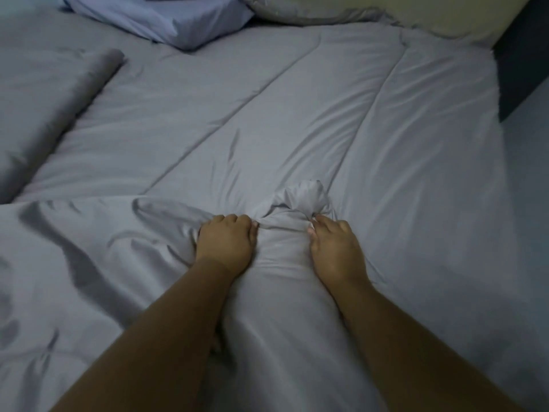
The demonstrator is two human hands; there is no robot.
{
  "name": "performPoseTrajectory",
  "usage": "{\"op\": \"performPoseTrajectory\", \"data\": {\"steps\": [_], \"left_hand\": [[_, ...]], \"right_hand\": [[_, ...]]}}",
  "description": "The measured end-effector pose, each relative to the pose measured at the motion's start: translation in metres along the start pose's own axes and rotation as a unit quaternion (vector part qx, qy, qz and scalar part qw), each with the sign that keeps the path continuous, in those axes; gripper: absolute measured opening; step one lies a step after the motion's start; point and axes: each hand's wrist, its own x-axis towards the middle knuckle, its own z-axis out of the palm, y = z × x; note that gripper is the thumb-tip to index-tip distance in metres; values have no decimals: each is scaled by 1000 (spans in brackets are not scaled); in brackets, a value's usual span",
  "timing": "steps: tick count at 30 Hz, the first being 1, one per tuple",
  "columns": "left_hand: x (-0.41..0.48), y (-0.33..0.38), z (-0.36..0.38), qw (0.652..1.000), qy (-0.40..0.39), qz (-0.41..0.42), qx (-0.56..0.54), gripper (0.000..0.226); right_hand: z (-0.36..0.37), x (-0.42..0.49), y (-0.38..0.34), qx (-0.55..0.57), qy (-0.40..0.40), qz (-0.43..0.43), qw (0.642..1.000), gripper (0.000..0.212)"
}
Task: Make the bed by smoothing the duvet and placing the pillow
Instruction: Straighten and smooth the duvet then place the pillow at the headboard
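Duvet point(312, 120), grey and stitched in long channels, covers nearly the whole bed. It lies fairly flat across the far half and is heaped in deep folds on the near left. It looks soft and limp, with no stiffness to carry a push. Pressing in one spot will likely only shift wrinkles elsewhere. The faint sheen suggests a slick cloth that could slide through a loose grip. It is probably light for its bulk, though awkward because of its spread. An edge or corner would likely be a better hold than the middle, since pulling from there tightens a whole panel at once.

A grey pillow point(44, 108) lies on the duvet at the far left, and a pale blue pillow point(166, 19) sits at the head of the bed. Both look plump and yielding. Each is probably best lifted by its two short ends.

Near the middle of the bed, the left hand point(225, 242) and the right hand point(335, 248) sit close together on a raised ridge of duvet. Their fingers point(228, 220) are curled down into the fabric, gripping it. Just beyond them a small knot of cloth point(303, 197) stands up, with creases radiating from it.
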Motion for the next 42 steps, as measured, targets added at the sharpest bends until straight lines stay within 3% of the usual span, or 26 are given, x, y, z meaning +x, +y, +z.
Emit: {"op": "performPoseTrajectory", "data": {"steps": [8, 12, 19, 23, 26, 30, 33, 38, 41, 42], "left_hand": [[-120, 6, -37, 995, -94, 45, -1, 48], [-168, 14, -68, 991, -130, 11, -29, 45], [-257, 37, -131, 992, -118, -29, -38, 47], [-312, 49, -172, 984, -164, -35, -52, 48], [-347, 58, -203, 974, -220, -13, -47, 49], [-385, 69, -225, 946, -324, -2, -29, 51], [-411, 71, -221, 920, -391, -19, -32, 51], [-455, 73, -186, 873, -486, 23, -35, 49], [-480, 74, -161, 854, -516, 36, -53, 49], [-487, 73, -151, 848, -525, 25, -65, 48]], "right_hand": [[-58, -125, -48, -15, -18, 25, 999, 43], [-92, -158, -58, -42, 6, -23, 999, 12], [-189, -216, -82, -63, 56, -127, 988, 11], [-232, -263, -92, -37, -37, -65, 996, 39], [-271, -286, -99, -9, -169, -21, 985, 39], [-301, -301, -109, 47, -391, 38, 918, 41], [-297, -313, -118, 34, -498, 57, 865, 41], [-279, -344, -130, 22, -583, 74, 809, 34], [-267, -359, -131, 64, -618, 138, 771, 13], [-264, -362, -132, 98, -618, 169, 761, 16]]}}
